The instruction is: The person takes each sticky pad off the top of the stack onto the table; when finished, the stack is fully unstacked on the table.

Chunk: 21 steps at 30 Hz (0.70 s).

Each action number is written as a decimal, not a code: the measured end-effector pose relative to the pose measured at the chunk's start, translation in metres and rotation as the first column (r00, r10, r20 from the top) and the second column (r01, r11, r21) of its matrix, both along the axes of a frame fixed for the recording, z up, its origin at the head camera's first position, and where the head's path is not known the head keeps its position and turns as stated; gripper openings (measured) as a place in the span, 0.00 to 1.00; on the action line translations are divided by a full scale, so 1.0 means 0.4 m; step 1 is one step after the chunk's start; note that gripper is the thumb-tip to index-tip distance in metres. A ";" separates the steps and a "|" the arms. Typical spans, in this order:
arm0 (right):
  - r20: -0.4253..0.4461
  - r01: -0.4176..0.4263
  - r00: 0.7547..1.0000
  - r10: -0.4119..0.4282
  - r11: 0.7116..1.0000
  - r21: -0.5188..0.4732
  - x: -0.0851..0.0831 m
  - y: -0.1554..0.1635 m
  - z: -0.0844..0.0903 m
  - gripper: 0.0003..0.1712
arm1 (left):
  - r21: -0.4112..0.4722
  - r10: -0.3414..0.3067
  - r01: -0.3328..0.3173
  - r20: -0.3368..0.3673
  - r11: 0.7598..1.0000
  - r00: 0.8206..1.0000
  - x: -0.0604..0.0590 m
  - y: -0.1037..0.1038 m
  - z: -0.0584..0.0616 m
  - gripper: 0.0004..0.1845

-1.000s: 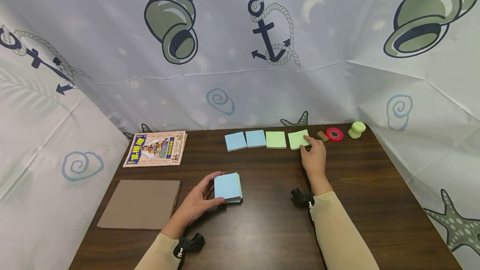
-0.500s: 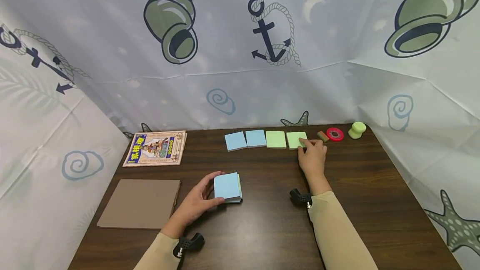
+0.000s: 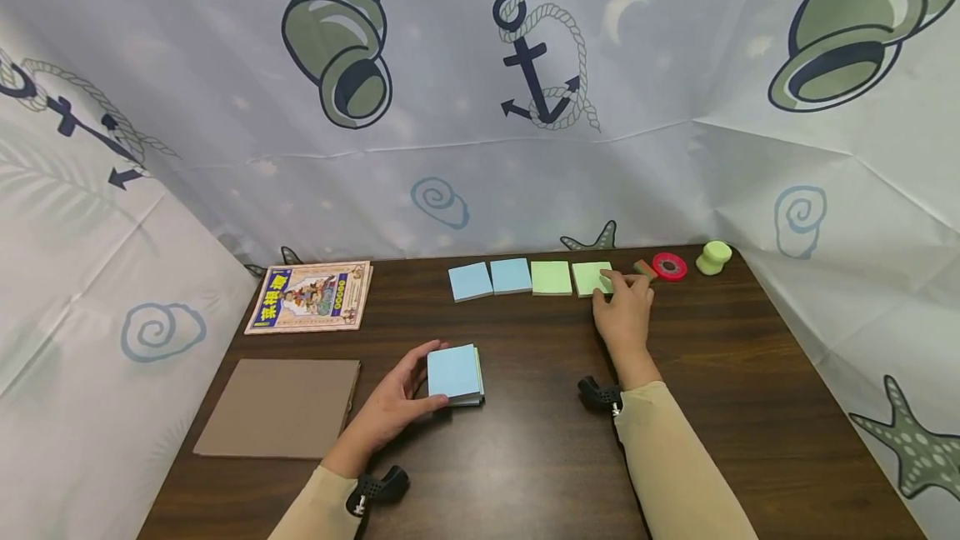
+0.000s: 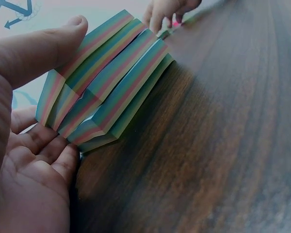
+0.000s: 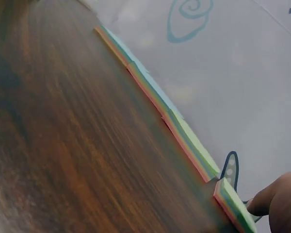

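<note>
Green note pad under right hand fingertips, table's far edge.

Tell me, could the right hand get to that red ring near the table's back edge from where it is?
Probably yes. The right hand rests its fingertips on the rightmost green pad, and the red ring lies just beyond, with only a small brown block between them.

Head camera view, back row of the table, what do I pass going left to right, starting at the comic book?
Comic book → first blue pad → second blue pad → first green pad → second green pad, touched by the right hand → brown eraser → red tape roll → green knob.
</note>
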State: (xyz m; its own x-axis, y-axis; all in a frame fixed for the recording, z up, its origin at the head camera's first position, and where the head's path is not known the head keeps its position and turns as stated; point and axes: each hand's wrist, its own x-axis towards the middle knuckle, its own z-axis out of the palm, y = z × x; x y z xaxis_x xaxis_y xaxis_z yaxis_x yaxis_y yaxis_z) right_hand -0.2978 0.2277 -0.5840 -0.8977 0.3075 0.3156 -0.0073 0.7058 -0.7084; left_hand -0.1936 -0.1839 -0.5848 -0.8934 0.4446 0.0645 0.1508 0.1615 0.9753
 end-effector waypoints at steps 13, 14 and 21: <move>0.044 -0.203 0.979 0.198 0.947 0.248 0.039 -0.108 0.122 0.25 | -0.016 -0.012 0.013 0.006 1.000 1.000 0.002 0.005 -0.002 0.58; 0.041 -0.228 0.973 0.225 0.941 0.251 0.045 -0.119 0.132 0.25 | -0.019 -0.012 0.012 0.006 1.000 1.000 0.003 0.005 -0.001 0.58; 0.039 -0.496 0.862 0.506 0.824 0.272 0.090 -0.183 0.193 0.26 | -0.016 -0.004 0.004 -0.007 1.000 1.000 0.001 0.005 -0.004 0.58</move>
State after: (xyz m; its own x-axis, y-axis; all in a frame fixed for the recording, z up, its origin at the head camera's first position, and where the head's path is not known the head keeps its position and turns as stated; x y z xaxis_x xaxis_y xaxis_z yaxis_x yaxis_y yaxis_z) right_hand -0.2618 0.1545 -0.5070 -0.8931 -0.2806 0.3516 -0.4310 0.7578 -0.4898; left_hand -0.1931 -0.1821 -0.5864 -0.8911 0.4494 0.0637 0.1583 0.1762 0.9715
